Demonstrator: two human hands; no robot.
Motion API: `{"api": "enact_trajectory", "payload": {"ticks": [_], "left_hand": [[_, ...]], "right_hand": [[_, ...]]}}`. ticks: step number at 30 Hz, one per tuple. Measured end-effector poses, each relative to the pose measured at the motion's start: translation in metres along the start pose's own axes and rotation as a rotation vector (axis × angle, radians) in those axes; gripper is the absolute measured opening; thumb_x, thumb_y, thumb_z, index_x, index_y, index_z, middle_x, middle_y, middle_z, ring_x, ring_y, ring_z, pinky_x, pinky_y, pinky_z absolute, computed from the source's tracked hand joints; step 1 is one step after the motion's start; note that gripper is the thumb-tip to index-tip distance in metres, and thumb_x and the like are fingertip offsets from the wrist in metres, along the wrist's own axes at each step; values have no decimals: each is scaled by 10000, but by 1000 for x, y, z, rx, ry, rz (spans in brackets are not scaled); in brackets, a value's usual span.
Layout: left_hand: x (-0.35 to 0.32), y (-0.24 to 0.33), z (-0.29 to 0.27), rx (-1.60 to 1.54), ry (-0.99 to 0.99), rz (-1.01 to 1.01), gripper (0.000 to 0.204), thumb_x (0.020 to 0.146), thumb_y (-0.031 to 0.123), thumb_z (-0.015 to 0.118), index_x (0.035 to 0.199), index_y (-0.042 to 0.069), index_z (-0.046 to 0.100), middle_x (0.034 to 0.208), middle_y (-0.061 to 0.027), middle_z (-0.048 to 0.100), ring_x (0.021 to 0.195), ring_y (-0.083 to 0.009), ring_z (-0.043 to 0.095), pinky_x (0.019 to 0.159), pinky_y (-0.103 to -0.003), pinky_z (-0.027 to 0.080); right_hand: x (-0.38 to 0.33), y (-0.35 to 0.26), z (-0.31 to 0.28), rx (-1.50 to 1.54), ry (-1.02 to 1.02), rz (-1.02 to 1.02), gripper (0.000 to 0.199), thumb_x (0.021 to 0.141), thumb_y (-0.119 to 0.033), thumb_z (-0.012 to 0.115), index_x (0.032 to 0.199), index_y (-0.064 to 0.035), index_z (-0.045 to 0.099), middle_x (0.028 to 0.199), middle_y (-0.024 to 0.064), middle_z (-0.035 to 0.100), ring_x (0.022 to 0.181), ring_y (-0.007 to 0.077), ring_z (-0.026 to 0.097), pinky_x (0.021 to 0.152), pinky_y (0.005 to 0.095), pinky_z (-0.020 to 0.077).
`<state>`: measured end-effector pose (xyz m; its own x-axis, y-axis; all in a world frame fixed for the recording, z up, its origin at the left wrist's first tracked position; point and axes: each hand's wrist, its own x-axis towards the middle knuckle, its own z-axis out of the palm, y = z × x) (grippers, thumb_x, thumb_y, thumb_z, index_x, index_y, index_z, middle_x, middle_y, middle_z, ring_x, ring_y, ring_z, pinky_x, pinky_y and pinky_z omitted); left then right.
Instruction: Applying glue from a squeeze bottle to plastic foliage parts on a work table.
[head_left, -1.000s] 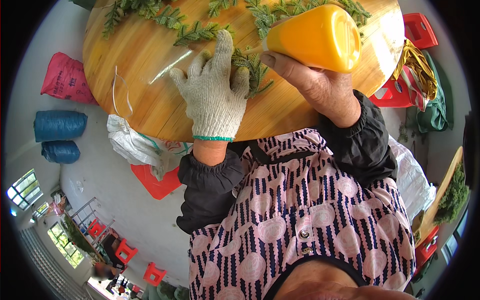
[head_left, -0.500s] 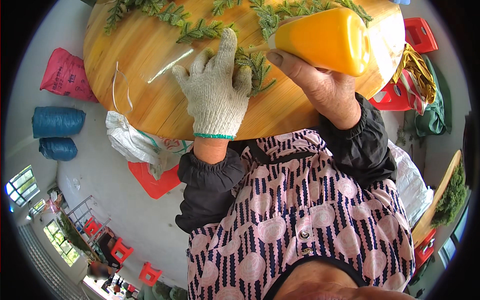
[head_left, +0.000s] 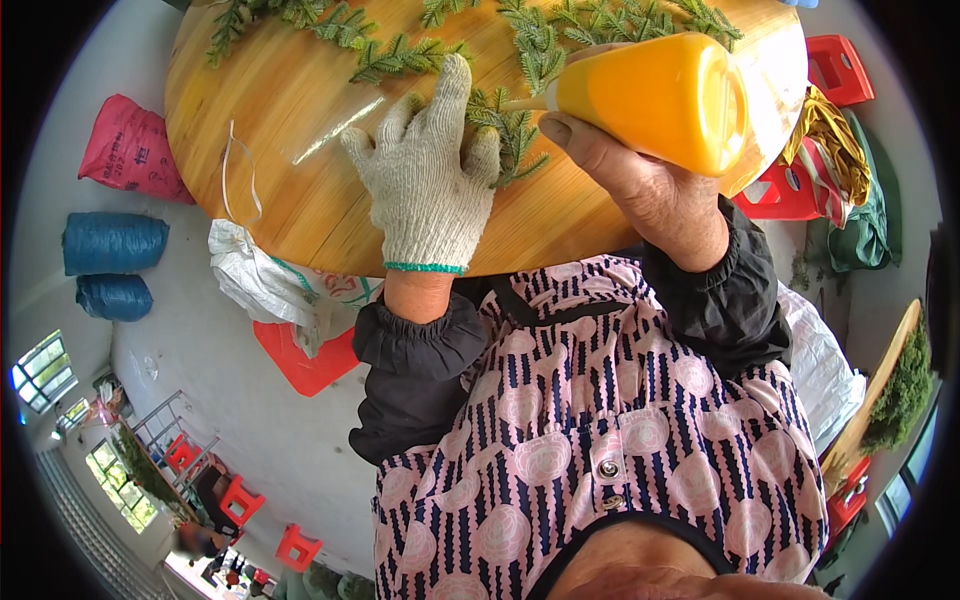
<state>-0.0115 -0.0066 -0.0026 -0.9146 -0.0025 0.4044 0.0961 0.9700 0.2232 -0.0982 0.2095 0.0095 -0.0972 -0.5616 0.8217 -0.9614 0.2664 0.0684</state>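
My right hand is bare and wrapped round a yellow plastic squeeze bottle. The bottle is tipped on its side, its thin nozzle pointing left at a green artificial pine sprig. My left hand, in a white knit glove with a green cuff edge, lies palm down on the wooden table with fingers spread. Its thumb and index finger are beside the sprig's left end; whether they press on it I cannot tell. More pine sprigs lie just beyond its fingertips.
The round wooden table carries further greenery along its far side and a white strip at left. Red stools stand around. A pink sack and blue bundles are on the left. White sacking hangs below the table edge.
The yellow bottle and my right hand have shifted slightly down and to the right, and the nozzle tip now shows more clearly. My left hand stays nearly still.
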Motion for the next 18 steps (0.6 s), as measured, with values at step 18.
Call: {"api": "enact_trajectory", "payload": {"ticks": [18], "left_hand": [[-5, -5, -1, -31, 41, 7, 603, 883, 318, 719, 1454, 187, 577, 1076, -141, 712, 1165, -309, 615, 1083, -628, 321]], "right_hand": [[27, -65, -34, 73, -189, 461, 323, 744, -33, 857, 1012, -179, 753, 1091, 149, 688, 1008, 337, 661, 872, 421, 559]]}}
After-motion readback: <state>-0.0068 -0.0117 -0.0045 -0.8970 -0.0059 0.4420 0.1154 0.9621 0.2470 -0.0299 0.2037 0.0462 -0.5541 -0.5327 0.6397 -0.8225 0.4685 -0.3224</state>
